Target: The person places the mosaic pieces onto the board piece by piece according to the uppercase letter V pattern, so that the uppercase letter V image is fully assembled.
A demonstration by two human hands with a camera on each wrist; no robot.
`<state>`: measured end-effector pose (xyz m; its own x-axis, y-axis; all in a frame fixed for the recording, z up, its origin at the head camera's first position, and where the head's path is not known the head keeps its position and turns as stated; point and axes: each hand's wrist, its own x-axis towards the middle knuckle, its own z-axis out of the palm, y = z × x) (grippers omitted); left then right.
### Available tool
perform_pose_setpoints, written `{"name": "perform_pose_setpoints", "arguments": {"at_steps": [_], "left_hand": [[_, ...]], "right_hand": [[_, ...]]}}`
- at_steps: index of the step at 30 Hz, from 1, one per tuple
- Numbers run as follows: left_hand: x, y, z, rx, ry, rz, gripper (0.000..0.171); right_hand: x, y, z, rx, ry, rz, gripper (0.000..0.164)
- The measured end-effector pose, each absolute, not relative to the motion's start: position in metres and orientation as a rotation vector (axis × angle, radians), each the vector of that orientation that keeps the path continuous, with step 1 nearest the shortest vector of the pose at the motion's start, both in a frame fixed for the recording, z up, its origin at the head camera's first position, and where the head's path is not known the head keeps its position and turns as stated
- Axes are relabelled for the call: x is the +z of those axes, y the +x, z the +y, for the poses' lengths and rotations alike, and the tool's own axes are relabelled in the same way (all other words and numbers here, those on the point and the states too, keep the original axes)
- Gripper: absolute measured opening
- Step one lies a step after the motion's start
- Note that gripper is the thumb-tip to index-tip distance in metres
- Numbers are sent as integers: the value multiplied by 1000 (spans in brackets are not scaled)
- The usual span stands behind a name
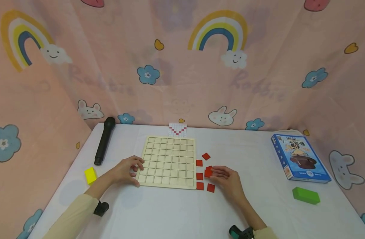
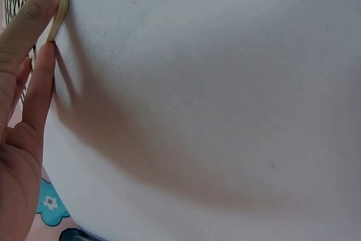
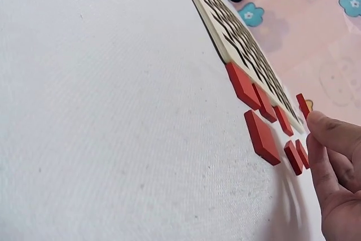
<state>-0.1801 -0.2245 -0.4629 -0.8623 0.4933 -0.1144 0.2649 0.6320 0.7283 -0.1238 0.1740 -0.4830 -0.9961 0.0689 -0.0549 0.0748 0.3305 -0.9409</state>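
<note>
A pale square board (image 1: pixel 168 161) with a raised grid lies at the middle of the table. My left hand (image 1: pixel 127 170) rests its thumb and fingers against the board's left edge, near the front corner; the left wrist view shows these fingers (image 2: pixel 40 77) fairly straight at the rim. Beside the board's right edge, my right hand (image 1: pixel 228 182) pinches a small red square tile (image 3: pixel 303 104) between thumb and fingertips, just above the table. Several more red tiles (image 1: pixel 199 186) lie scattered along that edge.
Behind the board is a card with a red V pattern (image 1: pixel 177 130). A black microphone-like object (image 1: pixel 104 141) and a yellow block (image 1: pixel 90 175) lie left. To the right are a blue box (image 1: pixel 302 157) and a green block (image 1: pixel 306 195). A patterned pink cloth (image 1: pixel 176 96) hangs behind.
</note>
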Motion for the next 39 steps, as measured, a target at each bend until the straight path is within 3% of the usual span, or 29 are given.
{"name": "perform_pose_setpoints", "arguments": {"at_steps": [39], "left_hand": [[-460, -180, -225, 1013, 667, 2579, 43]], "right_hand": [[-484, -138, 106, -1982, -80, 2464, 34]]}}
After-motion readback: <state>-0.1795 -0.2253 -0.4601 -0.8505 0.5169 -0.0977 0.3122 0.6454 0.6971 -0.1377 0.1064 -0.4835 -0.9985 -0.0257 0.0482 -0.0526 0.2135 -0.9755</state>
